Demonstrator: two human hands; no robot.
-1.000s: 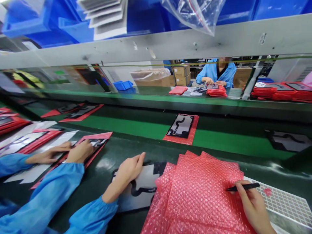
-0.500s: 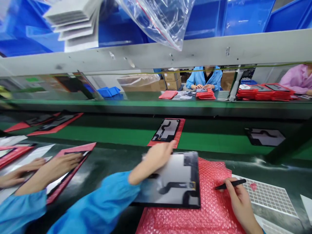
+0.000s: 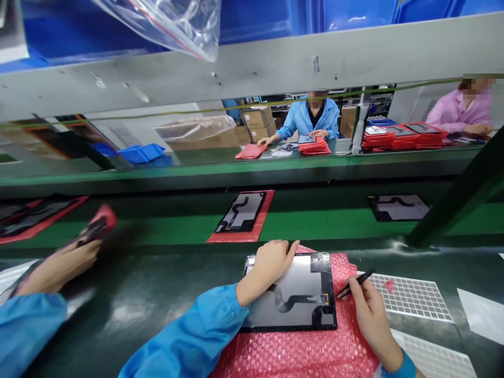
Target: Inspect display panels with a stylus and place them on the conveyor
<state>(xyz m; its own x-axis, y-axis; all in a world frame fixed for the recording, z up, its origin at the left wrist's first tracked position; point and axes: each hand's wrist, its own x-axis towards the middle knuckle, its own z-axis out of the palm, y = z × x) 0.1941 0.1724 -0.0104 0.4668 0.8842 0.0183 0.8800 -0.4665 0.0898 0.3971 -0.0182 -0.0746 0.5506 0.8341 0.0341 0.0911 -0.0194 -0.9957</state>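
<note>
A tablet-sized display panel (image 3: pixel 293 315) lies back side up on pink bubble wrap bags (image 3: pixel 299 353), its dark flex cable and black borders showing. My left hand (image 3: pixel 271 268) reaches over its far left part, with the thumb stretched along the far edge and the other fingers curled and partly hidden; it appears to grip the panel. Just right of the panel, my right hand (image 3: pixel 370 310) pinches black tweezers (image 3: pixel 357 282), whose tips point left and down over the bubble wrap. Beside this hand lies a white sheet with a grid of small stickers (image 3: pixel 413 298).
Behind is a green belt (image 3: pixel 315 226) carrying a panel on a pink bag (image 3: pixel 242 212) and another panel (image 3: pixel 399 207). A slanted dark post (image 3: pixel 452 194) stands right. At left, a co-worker's hand (image 3: pixel 65 265) holds a blurred pink-backed panel. A metal shelf (image 3: pixel 252 68) spans above.
My left hand has brought the panel down squarely onto the bubble wrap. My right hand's tweezers have come close to its right edge. The co-worker has lifted a panel toward the belt. The view shifted right.
</note>
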